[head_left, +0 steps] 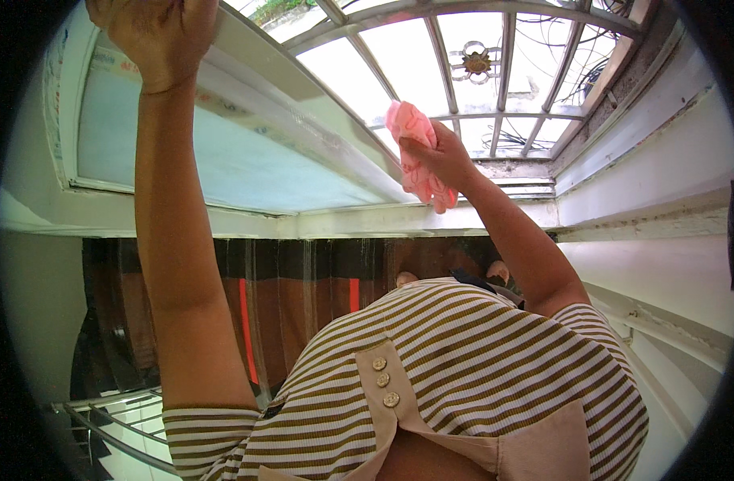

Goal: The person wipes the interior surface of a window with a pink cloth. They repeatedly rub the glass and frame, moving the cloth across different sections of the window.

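Window bay with a white frame (431, 218) and a metal grille (495, 88) behind; open sash (222, 152) swung inward.
I see my left hand (162, 36) gripping the sash top, fingers curled over its edge. My right hand (443, 156) pinches a pink cloth (415, 152) against the sash edge; it hangs long axis near-vertical, tail down. Risk, I judge: the cloth slipping loose, or the sash swinging under my push.
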A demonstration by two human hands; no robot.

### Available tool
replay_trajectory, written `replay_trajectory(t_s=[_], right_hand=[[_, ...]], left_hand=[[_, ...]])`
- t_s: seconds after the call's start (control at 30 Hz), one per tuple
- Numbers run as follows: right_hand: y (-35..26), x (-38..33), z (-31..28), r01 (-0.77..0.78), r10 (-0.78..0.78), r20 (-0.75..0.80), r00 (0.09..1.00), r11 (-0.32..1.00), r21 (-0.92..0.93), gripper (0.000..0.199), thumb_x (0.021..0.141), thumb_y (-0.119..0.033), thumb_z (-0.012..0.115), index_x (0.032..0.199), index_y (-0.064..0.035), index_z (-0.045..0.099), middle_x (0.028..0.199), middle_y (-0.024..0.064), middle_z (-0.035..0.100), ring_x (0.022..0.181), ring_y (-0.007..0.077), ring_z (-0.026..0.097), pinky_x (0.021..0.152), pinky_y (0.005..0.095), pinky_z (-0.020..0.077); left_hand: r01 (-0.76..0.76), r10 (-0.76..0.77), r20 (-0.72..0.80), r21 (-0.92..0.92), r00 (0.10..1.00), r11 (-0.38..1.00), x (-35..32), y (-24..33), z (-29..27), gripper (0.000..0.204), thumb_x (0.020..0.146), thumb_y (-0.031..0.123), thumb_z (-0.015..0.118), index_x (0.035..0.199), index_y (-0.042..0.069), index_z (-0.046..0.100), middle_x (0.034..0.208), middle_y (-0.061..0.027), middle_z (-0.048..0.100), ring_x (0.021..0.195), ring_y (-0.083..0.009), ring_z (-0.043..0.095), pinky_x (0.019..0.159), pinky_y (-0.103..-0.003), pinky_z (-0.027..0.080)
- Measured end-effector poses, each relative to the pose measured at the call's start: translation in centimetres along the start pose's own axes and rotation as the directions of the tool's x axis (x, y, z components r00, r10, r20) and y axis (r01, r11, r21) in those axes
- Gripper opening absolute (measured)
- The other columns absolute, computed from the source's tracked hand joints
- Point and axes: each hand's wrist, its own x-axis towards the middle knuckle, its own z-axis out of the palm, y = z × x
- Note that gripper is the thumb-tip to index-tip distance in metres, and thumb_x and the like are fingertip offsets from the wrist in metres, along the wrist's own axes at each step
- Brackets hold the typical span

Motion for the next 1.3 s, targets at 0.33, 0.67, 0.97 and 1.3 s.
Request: replay_trajectory(t_s=[0.33, 0.67, 0.97, 1.3], right_hand=[[-6.0, 2.9, 1.4, 0.371, -0.345, 0.166, 0.924, 0.913, -0.168, 0.030, 0.077, -0.022, 0.077, 0.091, -0.0011, 0.061, 0.089, 0.0087, 0.062, 0.076, 0.0192, 0.063, 0.067, 0.0352, 0.0532], [-6.0, 3.1, 1.6, 0.359, -0.325, 0.198, 0.925, 0.917, -0.172, 0.027, 0.072, -0.016, 0.074, 0.090, -0.0016, 0.059, 0.091, 0.0082, 0.060, 0.082, 0.0216, 0.059, 0.075, 0.0344, 0.0482], [-4.2, 2.6, 1.4, 0.358, -0.314, 0.205, 0.927, 0.905, -0.231, 0.029, 0.070, -0.013, 0.075, 0.093, -0.0021, 0.061, 0.092, 0.0117, 0.063, 0.081, 0.0288, 0.064, 0.073, 0.0382, 0.0514], [0.1, 1.9, 1.0, 0.326, -0.279, 0.196, 0.940, 0.902, -0.282, 0.027, 0.071, -0.009, 0.074, 0.093, -0.0014, 0.059, 0.092, 0.0092, 0.061, 0.081, 0.0245, 0.061, 0.076, 0.0350, 0.0501]], left_hand=[[-0.006, 0.009, 0.071, -0.034, 0.997, 0.999, -1.2, -2.4, 0.7, 0.033, 0.096, 0.033, 0.050, 0.076, 0.013, 0.067, 0.086, -0.0024, 0.070, 0.109, -0.0224, 0.059, 0.100, -0.045, 0.030], [0.047, -0.046, 0.013, -0.089, 0.999, 0.995, -0.4, -0.9, 0.5, 0.035, 0.094, 0.030, 0.050, 0.063, 0.018, 0.060, 0.076, 0.0039, 0.064, 0.109, -0.0174, 0.058, 0.096, -0.039, 0.029], [0.034, -0.032, 0.099, -0.014, 0.995, 0.999, -0.5, -1.0, -0.3, 0.031, 0.098, 0.029, 0.045, 0.084, 0.014, 0.069, 0.087, -0.0012, 0.069, 0.114, -0.0216, 0.055, 0.106, -0.044, 0.024], [-0.055, 0.048, 0.125, 0.052, 0.991, 0.997, -0.3, -1.3, -0.8, 0.031, 0.098, 0.029, 0.048, 0.081, 0.014, 0.069, 0.085, -0.0018, 0.070, 0.101, -0.0240, 0.061, 0.094, -0.042, 0.035]])
